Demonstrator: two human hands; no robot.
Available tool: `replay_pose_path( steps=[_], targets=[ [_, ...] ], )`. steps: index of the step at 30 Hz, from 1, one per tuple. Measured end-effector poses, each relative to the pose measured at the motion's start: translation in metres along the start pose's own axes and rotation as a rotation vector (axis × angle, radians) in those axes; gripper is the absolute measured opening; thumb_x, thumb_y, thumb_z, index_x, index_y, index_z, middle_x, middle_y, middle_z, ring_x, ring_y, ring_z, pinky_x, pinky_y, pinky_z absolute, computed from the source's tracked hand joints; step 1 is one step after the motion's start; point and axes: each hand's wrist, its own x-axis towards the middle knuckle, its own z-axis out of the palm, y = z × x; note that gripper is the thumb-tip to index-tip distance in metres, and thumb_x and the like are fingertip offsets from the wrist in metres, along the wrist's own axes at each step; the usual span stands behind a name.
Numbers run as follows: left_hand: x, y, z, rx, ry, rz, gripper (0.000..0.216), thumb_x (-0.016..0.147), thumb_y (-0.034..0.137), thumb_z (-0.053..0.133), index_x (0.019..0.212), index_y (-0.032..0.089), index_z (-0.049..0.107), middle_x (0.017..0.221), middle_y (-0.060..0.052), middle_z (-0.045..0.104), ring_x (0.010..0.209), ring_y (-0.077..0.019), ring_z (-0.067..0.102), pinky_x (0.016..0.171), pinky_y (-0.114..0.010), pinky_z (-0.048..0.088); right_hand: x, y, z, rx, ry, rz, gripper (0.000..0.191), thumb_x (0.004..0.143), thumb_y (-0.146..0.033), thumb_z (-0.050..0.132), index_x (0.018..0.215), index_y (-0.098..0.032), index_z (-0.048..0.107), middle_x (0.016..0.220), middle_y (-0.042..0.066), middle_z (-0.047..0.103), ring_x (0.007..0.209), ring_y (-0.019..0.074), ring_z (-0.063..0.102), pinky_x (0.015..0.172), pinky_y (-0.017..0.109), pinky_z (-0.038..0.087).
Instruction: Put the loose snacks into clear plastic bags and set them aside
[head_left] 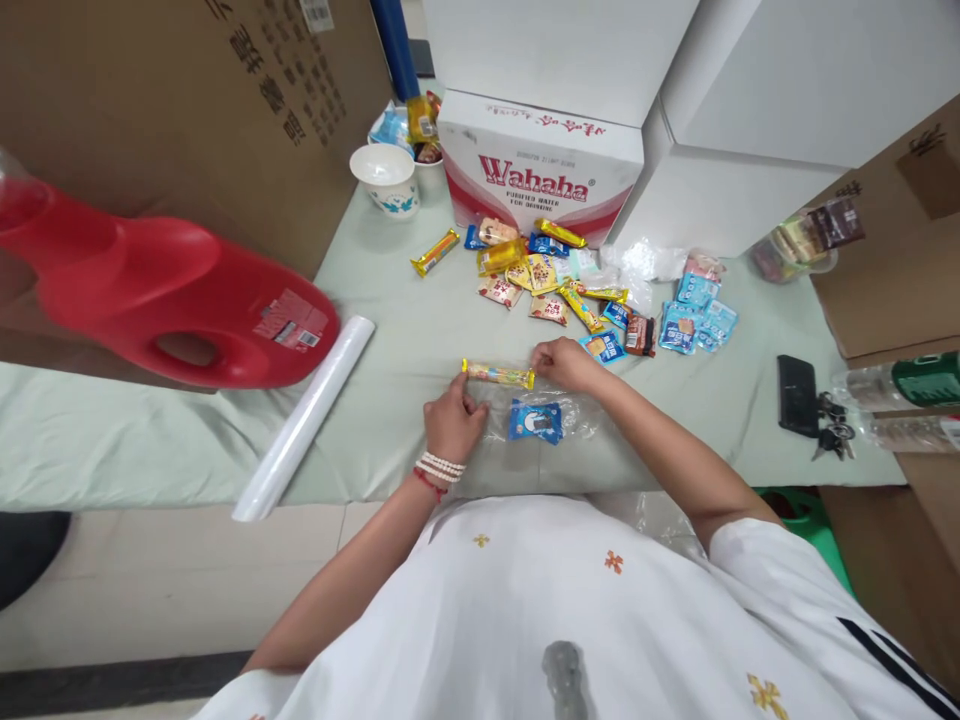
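Observation:
Between my two hands is a slim yellow-wrapped snack bar [498,374], lying level left to right. My left hand [454,418], with white beads and a red string at its wrist, pinches the bar's left end. The fingers of my right hand [566,364] are closed at its right end. Just below the bar, a clear plastic bag [581,415] is spread on the table, close to both hands. A blue snack packet [535,421] lies at the bag; whether inside it or on top, I cannot tell.
Several mixed snacks [544,273] lie beyond my hands, before a Wahaba-style water carton [540,180]. A plastic roll [304,420] and red jug [180,290] are left; a paper cup [385,180] stands behind. Right are blue packets [697,315], a phone [797,395] and keys [834,428].

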Motion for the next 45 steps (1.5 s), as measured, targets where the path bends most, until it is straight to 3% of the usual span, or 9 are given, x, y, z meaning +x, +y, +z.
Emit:
replay_pose_path(
  steps=[6,16,20,24,31,34,38,42,45],
  targets=[
    [0.001,-0.003,0.002,0.061,0.017,0.094,0.010,0.083,0.031,0.060,0.080,0.023,0.067,0.074,-0.004,0.066,0.086,-0.0267,0.063,0.082,-0.039,0.042,-0.024,0.008,-0.017,0.170,0.170,-0.366,0.007,0.089,-0.018,0.061,0.092,-0.017,0.067,0.095,0.008,0.064,0.094,0.0206,0.059,0.087,0.031,0.043],
    [-0.004,-0.009,0.003,0.110,0.127,0.191,0.014,0.088,0.028,0.055,0.088,0.021,0.067,0.105,-0.013,0.070,0.105,-0.0325,0.060,0.088,-0.044,0.046,-0.092,-0.023,0.024,-0.114,-0.070,-0.553,0.029,0.096,-0.012,0.055,0.112,-0.028,0.073,0.098,0.005,0.065,0.080,0.0187,0.054,0.064,0.028,0.031],
    [-0.004,-0.013,-0.027,0.007,-0.005,0.140,0.011,0.089,0.030,0.052,0.084,0.023,0.060,0.074,-0.003,0.065,0.074,-0.0233,0.062,0.071,-0.035,0.046,-0.096,-0.019,0.039,-0.054,-0.056,-0.477,0.040,0.093,-0.008,0.055,0.120,-0.031,0.075,0.099,0.005,0.065,0.082,0.0196,0.053,0.064,0.028,0.033],
    [-0.011,0.013,-0.052,-0.455,-0.288,0.013,0.018,0.085,0.041,0.060,0.084,0.024,0.054,0.062,0.004,0.060,0.055,-0.0157,0.058,0.058,-0.028,0.046,-0.090,-0.018,0.043,0.014,-0.041,-0.496,0.039,0.096,-0.010,0.053,0.118,-0.030,0.076,0.100,0.006,0.064,0.084,0.0200,0.053,0.070,0.028,0.038],
    [-0.020,0.065,-0.002,-0.690,-0.427,-0.022,0.021,0.082,0.028,0.047,0.092,0.019,0.063,0.076,-0.002,0.069,0.065,-0.0161,0.066,0.059,-0.028,0.052,-0.097,-0.013,0.046,0.243,0.016,-0.589,0.033,0.098,-0.015,0.049,0.117,-0.024,0.075,0.115,0.010,0.064,0.104,0.0228,0.057,0.091,0.035,0.049],
    [-0.022,0.063,0.015,-0.389,-0.317,0.245,0.032,0.087,0.021,0.043,0.101,0.019,0.071,0.088,-0.006,0.072,0.080,-0.0198,0.068,0.073,-0.034,0.057,-0.115,0.002,0.052,0.403,0.148,-0.469,0.031,0.101,-0.022,0.050,0.124,-0.025,0.070,0.120,0.011,0.065,0.110,0.0232,0.060,0.097,0.038,0.052],
    [-0.030,0.061,0.016,0.100,-0.179,0.488,0.032,0.090,0.017,0.049,0.109,0.020,0.074,0.101,-0.011,0.069,0.092,-0.0237,0.065,0.077,-0.036,0.054,-0.129,0.021,0.073,0.279,0.522,0.041,0.039,0.095,-0.034,0.065,0.132,-0.020,0.065,0.131,0.019,0.058,0.119,0.0333,0.054,0.103,0.053,0.049],
    [-0.041,0.066,0.014,0.314,-0.157,0.606,0.024,0.093,0.019,0.053,0.106,0.023,0.073,0.098,-0.011,0.068,0.098,-0.0268,0.060,0.071,-0.035,0.050,-0.134,0.028,0.079,0.145,0.491,0.129,0.014,0.088,-0.026,0.071,0.100,-0.019,0.073,0.136,0.021,0.055,0.124,0.0371,0.048,0.107,0.056,0.043],
    [-0.047,0.071,0.016,0.359,-0.178,0.657,0.028,0.096,0.018,0.049,0.109,0.022,0.073,0.099,-0.013,0.068,0.102,-0.0288,0.059,0.072,-0.037,0.050,-0.138,0.024,0.060,0.279,0.397,0.118,0.007,0.091,-0.026,0.063,0.087,-0.021,0.066,0.107,0.012,0.068,0.100,0.0270,0.060,0.090,0.041,0.050]
  ],
)
